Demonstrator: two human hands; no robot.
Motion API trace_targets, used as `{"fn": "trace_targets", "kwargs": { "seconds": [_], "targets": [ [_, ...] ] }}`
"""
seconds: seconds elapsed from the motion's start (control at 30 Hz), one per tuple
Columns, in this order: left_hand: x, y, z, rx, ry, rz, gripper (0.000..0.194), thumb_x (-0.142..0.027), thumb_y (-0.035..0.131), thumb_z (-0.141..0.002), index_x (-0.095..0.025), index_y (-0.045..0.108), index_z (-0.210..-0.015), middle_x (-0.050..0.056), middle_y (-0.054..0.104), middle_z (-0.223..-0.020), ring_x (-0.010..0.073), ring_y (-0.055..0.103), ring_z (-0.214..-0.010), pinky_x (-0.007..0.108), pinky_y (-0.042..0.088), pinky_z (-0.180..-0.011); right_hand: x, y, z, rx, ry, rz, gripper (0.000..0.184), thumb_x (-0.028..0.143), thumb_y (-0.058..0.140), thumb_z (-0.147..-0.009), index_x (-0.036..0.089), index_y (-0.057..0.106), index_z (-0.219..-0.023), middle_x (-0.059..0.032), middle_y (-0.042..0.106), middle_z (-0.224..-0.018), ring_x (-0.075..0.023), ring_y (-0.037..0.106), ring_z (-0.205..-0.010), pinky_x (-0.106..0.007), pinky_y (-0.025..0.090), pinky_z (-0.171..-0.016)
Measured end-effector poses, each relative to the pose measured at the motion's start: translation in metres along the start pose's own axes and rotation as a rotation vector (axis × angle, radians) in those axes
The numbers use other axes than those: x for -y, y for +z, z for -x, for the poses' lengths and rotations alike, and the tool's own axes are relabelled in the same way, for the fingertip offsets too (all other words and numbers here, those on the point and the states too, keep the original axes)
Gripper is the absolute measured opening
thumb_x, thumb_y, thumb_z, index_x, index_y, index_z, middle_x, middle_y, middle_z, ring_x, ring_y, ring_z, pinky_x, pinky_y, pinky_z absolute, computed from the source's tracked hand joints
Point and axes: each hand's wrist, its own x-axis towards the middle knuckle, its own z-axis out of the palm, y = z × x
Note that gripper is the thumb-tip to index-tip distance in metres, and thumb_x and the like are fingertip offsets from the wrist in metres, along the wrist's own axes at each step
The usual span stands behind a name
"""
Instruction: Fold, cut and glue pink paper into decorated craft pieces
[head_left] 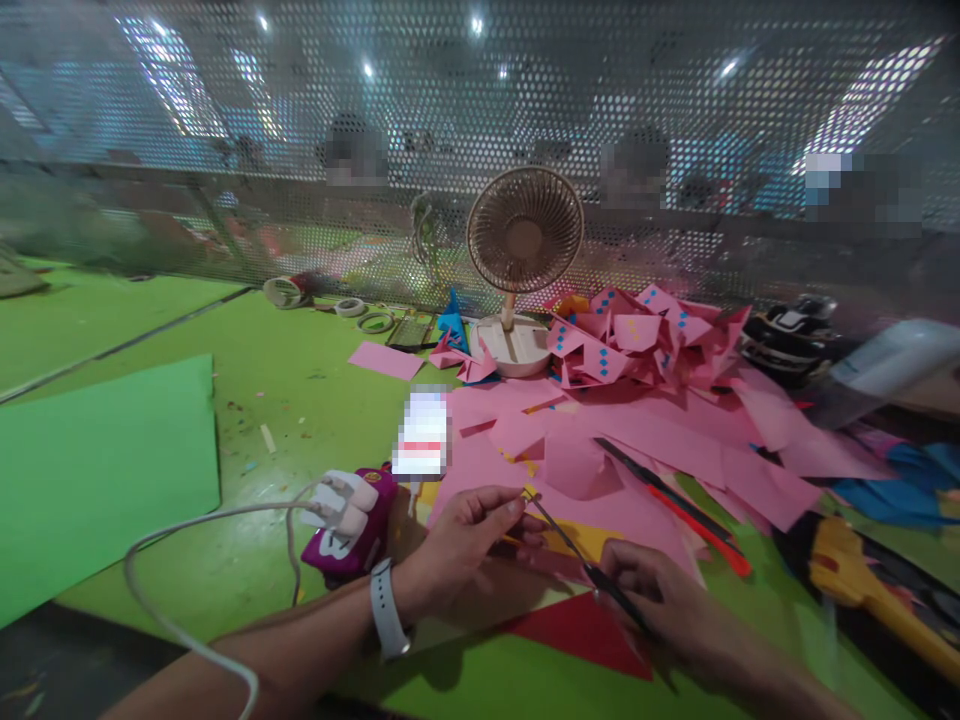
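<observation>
Scrap (529, 493) at the hub of your clock face is tiny and yellow, apparently paper, and so small in view that its outline and any fold cannot be read; it catches the light against the pink paper (592, 455) behind it. Your left hand (469, 528) reaches it from about eight o'clock, its grip pinched on the scrap between thumb and forefinger, the other fingers curled loosely below. Your right hand (652, 585) comes in from four o'clock, its grip wrapped around the dark handle of a slim tool (598, 577), whose thin shaft slants up to ten o'clock; you have its tip right at the scrap, though whether the two touch you cannot tell. Just beneath your hands, toward five o'clock, a red triangle (592, 630) lies on the green bench (307, 375). A phone (421, 430) glows at ten o'clock from the scrap, and nearer nine you have a purple block with a white plug (341, 505) on it. The beige fan (523, 237) stands at twelve, folded pink pieces (649, 335) with blue diamonds heap up at one, and a black strip (641, 468) lies beside a red-orange strip (705, 532) around three.
</observation>
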Motion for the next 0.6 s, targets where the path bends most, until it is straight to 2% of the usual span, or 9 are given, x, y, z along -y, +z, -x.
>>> {"fn": "trace_targets", "kwargs": {
  "seconds": [0.17,0.47,0.6],
  "targets": [
    [-0.0003,0.0014,0.0007,-0.001,0.012,-0.001,0.03,-0.036,0.07,-0.073,-0.013,0.063,-0.091,0.006,0.07,-0.076,0.0127,0.064,-0.062,0.027,0.051,-0.064,-0.0041,-0.0006,-0.0016,0.008,-0.042,-0.027,0.04,0.053,0.064,-0.071,0.019,0.044,-0.069,0.0092,0.042,-0.05,-0.004,0.036,-0.043,-0.016,0.027,-0.042],
    [0.0019,-0.0001,-0.0012,-0.001,-0.005,0.001,0.029,-0.036,0.07,-0.073,-0.013,0.064,-0.09,0.006,0.07,-0.077,0.0129,0.064,-0.061,0.029,0.051,-0.065,0.0041,0.0015,0.0004,-0.008,-0.01,0.0,0.04,0.052,0.065,-0.07,0.019,0.044,-0.067,0.0094,0.042,-0.048,-0.0041,0.036,-0.041,-0.016,0.028,-0.04],
    [-0.0013,0.0003,0.0002,0.006,-0.012,-0.009,0.028,-0.036,0.069,-0.075,-0.013,0.065,-0.091,0.008,0.071,-0.081,0.0142,0.065,-0.065,0.029,0.051,-0.067,-0.0009,-0.0025,-0.0018,-0.035,-0.041,0.016,0.04,0.053,0.064,-0.07,0.019,0.044,-0.067,0.0093,0.042,-0.048,-0.0043,0.038,-0.039,-0.016,0.028,-0.038]
  ]
}}
